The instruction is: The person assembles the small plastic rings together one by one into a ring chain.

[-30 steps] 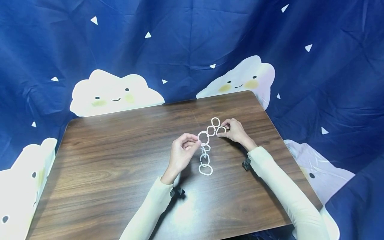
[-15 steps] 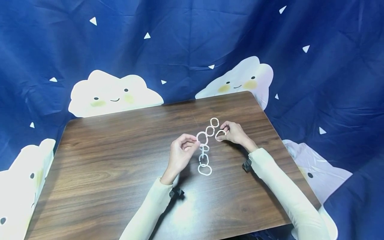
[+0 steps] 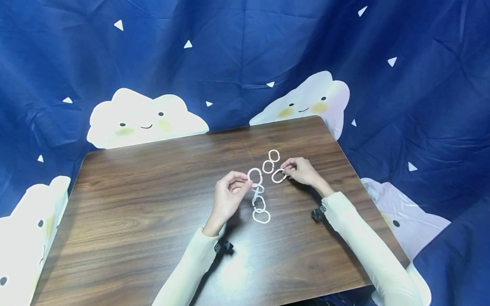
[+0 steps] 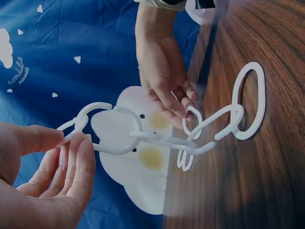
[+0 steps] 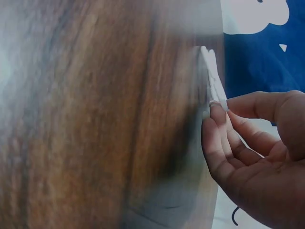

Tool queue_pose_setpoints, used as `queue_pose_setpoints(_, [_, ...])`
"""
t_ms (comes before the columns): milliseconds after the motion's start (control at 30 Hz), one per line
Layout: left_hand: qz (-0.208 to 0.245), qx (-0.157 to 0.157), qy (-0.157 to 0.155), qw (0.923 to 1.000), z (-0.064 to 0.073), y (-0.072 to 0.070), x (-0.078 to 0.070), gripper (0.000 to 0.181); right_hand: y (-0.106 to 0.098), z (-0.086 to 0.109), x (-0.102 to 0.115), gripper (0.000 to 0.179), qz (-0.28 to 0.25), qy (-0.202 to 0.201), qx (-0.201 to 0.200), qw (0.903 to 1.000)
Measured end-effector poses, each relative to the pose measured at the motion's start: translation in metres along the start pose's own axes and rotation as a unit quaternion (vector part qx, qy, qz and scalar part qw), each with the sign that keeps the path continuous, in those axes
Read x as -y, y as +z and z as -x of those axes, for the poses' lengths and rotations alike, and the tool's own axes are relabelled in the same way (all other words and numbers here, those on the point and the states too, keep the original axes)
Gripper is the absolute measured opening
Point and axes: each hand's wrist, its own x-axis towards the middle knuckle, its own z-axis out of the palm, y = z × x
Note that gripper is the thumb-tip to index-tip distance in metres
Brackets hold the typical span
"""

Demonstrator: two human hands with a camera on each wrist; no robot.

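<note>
Blue cloud-printed cloth (image 3: 229, 51) hangs behind the desk (image 3: 134, 199) I'm watching. Right of its middle, a white chain (image 4: 174, 141) runs from the left hand (image 3: 230, 190) toward the near edge; those fingertips pinch its far link, covering part of it. The right hand (image 3: 303, 171) pinches an oval link (image 5: 215, 78) slanting near-left, edge-on and hard to read at the right wrist. Both forearms reach in from the near side.

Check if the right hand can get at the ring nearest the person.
Probably yes: only tabletop lies between the right hand and that near ring, though the hand pinches another ring.
</note>
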Motion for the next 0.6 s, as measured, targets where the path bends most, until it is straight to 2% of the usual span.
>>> queue_pose_setpoints(133, [0.004, -0.004, -0.003, 1.0000, 0.000, -0.001, 0.001, 0.017, -0.001, 0.004, 0.005, 0.016, -0.024, -0.005, 0.003, 0.9997])
queue_pose_setpoints(367, [0.008, -0.013, -0.009, 0.9998, 0.002, -0.004, 0.003, 0.020, -0.002, 0.009, 0.015, 0.015, -0.036, -0.031, -0.015, 0.9988])
queue_pose_setpoints(600, [0.012, -0.021, -0.007, 0.9997, 0.001, -0.007, 0.006, 0.020, -0.002, 0.017, 0.037, 0.017, -0.066, -0.048, -0.023, 0.9964])
